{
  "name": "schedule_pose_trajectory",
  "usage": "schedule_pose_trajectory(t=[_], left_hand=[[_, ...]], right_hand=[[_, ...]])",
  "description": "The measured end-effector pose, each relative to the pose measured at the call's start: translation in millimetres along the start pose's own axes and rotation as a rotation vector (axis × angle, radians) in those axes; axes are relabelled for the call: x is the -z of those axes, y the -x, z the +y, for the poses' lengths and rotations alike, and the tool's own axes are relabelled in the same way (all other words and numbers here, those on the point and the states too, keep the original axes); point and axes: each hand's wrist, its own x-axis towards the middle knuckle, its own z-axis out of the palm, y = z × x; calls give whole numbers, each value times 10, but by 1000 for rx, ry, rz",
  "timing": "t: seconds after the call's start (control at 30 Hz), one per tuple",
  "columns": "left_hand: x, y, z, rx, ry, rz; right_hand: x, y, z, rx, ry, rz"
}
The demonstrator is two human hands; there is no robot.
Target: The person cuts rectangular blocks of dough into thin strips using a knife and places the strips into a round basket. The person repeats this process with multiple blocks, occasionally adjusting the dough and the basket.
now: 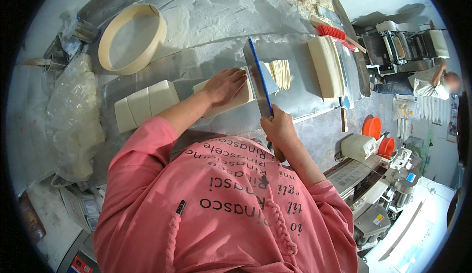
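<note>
My left hand (227,85) lies palm down on a folded stack of pale dough sheets (236,101), fingers stretched over its top. In my right hand (281,127) is a broad knife (258,79) with a blue spine, its blade upright at the right end of that stack. Below my fist shows part of the wooden handle. Just right of the blade lies a bundle of thin cut dough strips (281,74). To the left of my left forearm sit several dough blocks (147,101) side by side. The blade's lower edge is hidden.
A round wooden-rimmed sieve (159,39) stands at the far left of the floured metal table (206,18). Plastic-covered dough (75,118) is at the left. Rightward lie a long folded dough stack (324,70) and a red brush (332,32). A person (427,81) stands beyond, near machines.
</note>
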Motion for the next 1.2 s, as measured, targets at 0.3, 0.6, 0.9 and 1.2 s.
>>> schedule_pose_trajectory(t=[0.3, 0.6, 0.9, 1.2], left_hand=[[66, -319, -154, 405, 292, 44], [-45, -999, -499, 930, 594, -136], [-474, -840, -692, 927, 567, -127], [-443, -814, -558, 663, 50, 102]], right_hand=[[-62, -18, -111, -96, 27, -38], [-159, -146, -79, -237, 110, -129], [-362, -400, 35, -277, 209, -186], [-585, -524, 214, -294, 146, -154]])
